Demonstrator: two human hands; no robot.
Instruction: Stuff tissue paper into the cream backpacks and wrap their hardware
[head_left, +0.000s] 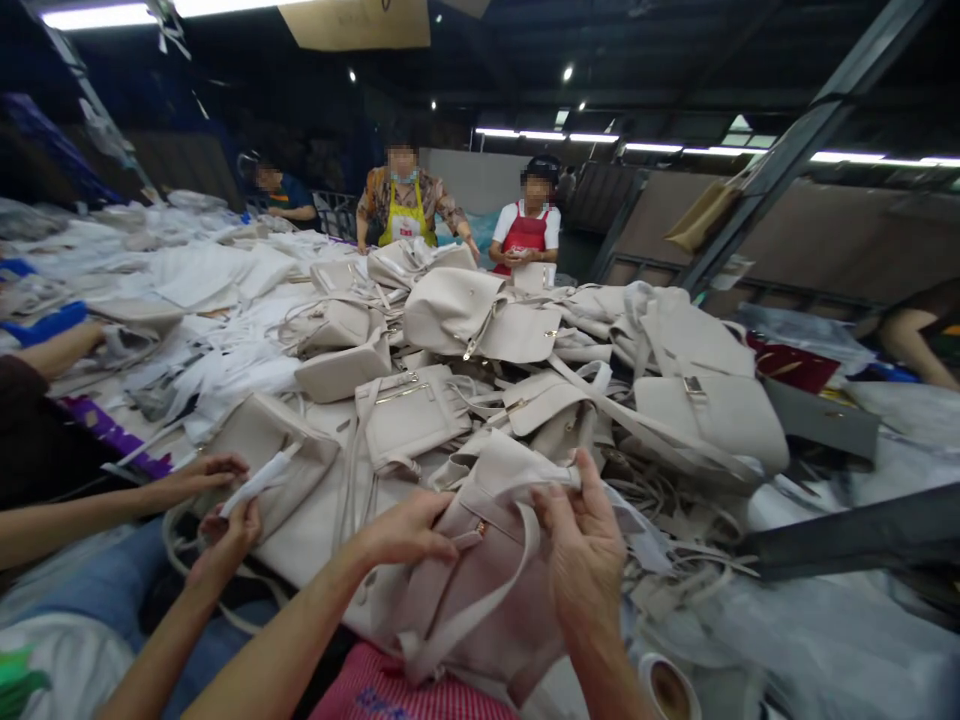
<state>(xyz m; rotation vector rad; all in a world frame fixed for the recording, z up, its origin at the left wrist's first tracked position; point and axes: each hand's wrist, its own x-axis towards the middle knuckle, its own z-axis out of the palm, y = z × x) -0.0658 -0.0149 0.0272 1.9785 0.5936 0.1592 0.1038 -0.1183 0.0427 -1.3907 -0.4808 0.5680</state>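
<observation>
While I watch from a distance through the head-worn camera, a pale beige bag (502,565) sits upright and slightly slumped between the two hands, with a pink striped apron (405,690) below it. The left hand (412,530) pinches the bag's left upper part between thumb and fingers, just beside a small metal fitting (482,527). The right hand (583,535) has thumb and fingers closed on the bag's top right, where a strap (491,600) hangs down in front; I cannot tell exactly which layer it grips.

I judge the bag light, soft and floppy, its smooth skin a little slippery and easy to crease. The seamed top edge and strap roots look the firmest holds, better than the sagging front.

Left of the bag, a co-worker's hands (231,535) hold a white strip (259,482) against another bag (244,435). Beyond it rises a heap of similar bags (450,310); to its lower right stands a white roll (670,690).
</observation>
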